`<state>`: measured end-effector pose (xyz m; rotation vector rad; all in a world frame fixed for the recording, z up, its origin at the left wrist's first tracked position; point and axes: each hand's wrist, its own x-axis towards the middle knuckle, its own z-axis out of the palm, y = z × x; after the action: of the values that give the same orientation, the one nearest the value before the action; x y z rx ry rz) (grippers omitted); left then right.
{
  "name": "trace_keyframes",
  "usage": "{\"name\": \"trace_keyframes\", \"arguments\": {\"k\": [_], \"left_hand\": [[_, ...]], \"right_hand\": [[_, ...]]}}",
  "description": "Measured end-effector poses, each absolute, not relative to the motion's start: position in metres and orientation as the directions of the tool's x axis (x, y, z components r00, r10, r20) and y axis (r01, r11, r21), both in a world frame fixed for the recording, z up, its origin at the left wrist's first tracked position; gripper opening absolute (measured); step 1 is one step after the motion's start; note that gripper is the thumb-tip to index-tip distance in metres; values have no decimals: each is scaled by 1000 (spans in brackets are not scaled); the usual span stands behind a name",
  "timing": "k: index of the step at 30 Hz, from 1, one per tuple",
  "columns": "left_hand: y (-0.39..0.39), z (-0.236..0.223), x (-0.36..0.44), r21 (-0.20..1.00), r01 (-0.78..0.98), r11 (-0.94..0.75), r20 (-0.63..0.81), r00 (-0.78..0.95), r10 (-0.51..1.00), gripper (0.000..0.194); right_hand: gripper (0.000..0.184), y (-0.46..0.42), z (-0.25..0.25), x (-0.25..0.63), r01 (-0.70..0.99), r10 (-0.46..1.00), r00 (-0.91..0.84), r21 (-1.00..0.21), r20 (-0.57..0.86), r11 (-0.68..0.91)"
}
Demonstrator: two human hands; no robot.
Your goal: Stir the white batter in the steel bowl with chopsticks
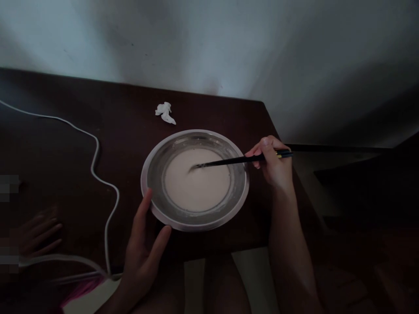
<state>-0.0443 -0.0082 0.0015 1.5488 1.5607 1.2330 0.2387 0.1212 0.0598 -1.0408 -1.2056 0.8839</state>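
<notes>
A wide metal bowl [152, 168] stands on the dark table, with a milky white liquid [196, 187] in its bottom. My right hand [273, 161] is closed around a pair of black chopsticks [234, 161] with gold bands near the upper end. Their tips dip into the liquid left of its middle and look blurred. At the bowl's near left side, my left hand [144, 244] steadies it, index finger and thumb spread along the rim. Its other fingers are hidden.
Behind the bowl lies a crumpled white tissue [166, 113]. A white cable [94, 161] winds across the table [59, 96] on the left. Another person's hand [39, 233] rests at the left edge. A pale wall [209, 43] rises behind the table.
</notes>
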Motion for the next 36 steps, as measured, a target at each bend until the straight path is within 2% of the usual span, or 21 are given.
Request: {"name": "trace_keyframes", "arguments": {"k": [3, 6, 8, 13, 17, 19, 24, 27, 30, 34, 36], "left_hand": [[-10, 0, -44, 913, 394, -109, 181, -151, 972, 67], [-11, -1, -44, 914, 395, -97, 175, -166, 971, 67], [-11, 0, -44, 912, 401, -91, 169, -162, 972, 67], [-9, 1, -44, 906, 405, -121, 190, -136, 972, 67], [-9, -1, -44, 907, 412, -90, 171, -163, 972, 67], [-9, -2, -44, 905, 417, -89, 172, -166, 971, 67], [-10, 0, -43, 914, 392, -103, 180, -165, 970, 67], [-10, 1, -44, 914, 396, -91, 171, -172, 970, 67], [-10, 0, -44, 907, 414, -84, 170, -176, 969, 67], [-10, 1, -42, 909, 408, -91, 176, -178, 968, 67], [-10, 1, -42, 912, 403, -82, 163, -172, 971, 68]], "right_hand": [[45, 120, 61, 240, -44, 927, 223, -946, 303, 320], [44, 119, 62, 239, -54, 964, 81, -965, 254, 258], [41, 119, 62, 238, -14, 969, 54, -970, 242, 243], [47, 122, 63, 241, -9, 916, 283, -954, 286, 300], [45, 120, 62, 238, -36, 965, 100, -968, 243, 248], [41, 120, 61, 236, -15, 966, 72, -968, 248, 249], [48, 121, 63, 238, -1, 899, 298, -942, 319, 335], [48, 120, 63, 238, -28, 939, 184, -953, 292, 302], [42, 120, 61, 237, 14, 962, 73, -965, 262, 262], [46, 121, 61, 239, 43, 913, 251, -946, 321, 321], [49, 120, 62, 240, 2, 921, 241, -949, 308, 317]]}}
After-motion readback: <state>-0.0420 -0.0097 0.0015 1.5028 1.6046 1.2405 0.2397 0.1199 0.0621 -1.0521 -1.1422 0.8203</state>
